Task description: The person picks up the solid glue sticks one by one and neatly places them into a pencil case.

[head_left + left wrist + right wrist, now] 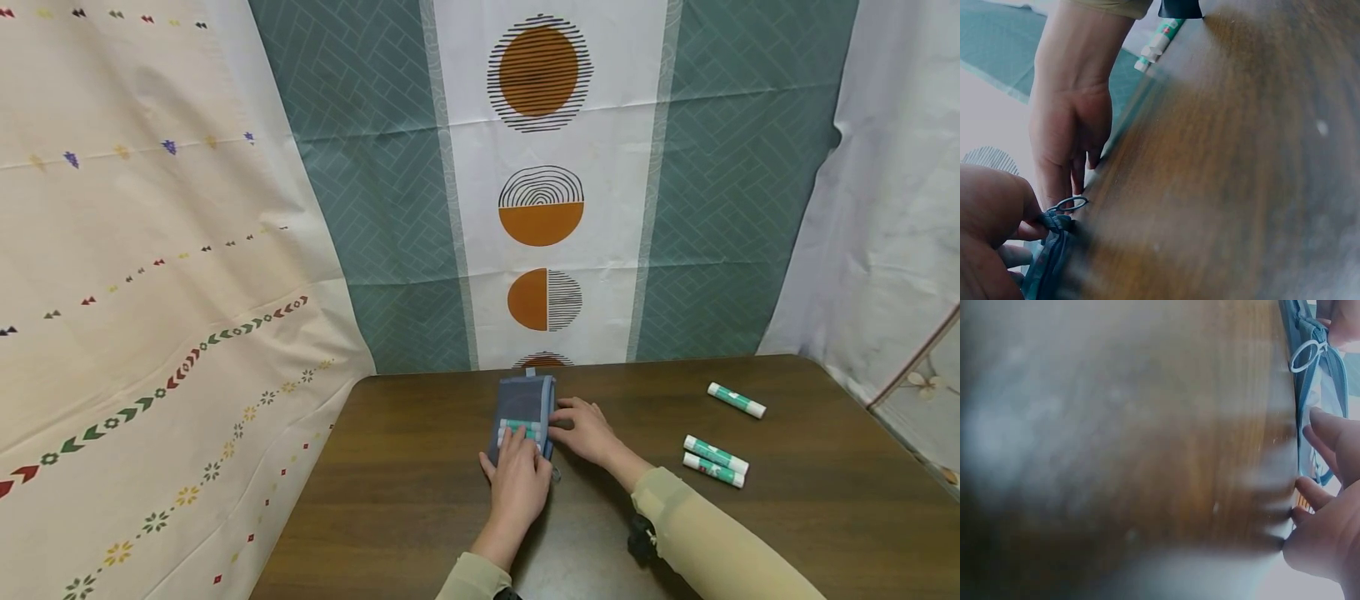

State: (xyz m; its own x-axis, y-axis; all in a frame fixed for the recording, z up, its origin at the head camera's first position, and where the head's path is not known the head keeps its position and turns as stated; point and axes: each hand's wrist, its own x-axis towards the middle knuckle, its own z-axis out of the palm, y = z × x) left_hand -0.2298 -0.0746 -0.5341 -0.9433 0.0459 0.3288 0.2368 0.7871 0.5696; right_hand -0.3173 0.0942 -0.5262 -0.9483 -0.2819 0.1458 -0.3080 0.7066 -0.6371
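A blue zip pencil case (520, 398) with a see-through front lies near the table's back edge. Glue sticks (508, 425) with green and white bands show through that front. My left hand (519, 483) lies over its near end, fingers across the glue sticks, and holds the near right corner by the zip (1060, 219). At the case's right side is my right hand (588, 432); its thumb and fingertips touch the unzipped edge. A ring-shaped zip pull (1309, 356) hangs at the near corner. The left hand partly hides the glue sticks.
Three loose glue sticks lie on the brown table (405, 500) at the right: one glue stick (737, 400) farther back, and two side by side, an upper one (716, 454) and a lower one (713, 470). A patterned curtain (547, 208) hangs behind the table.
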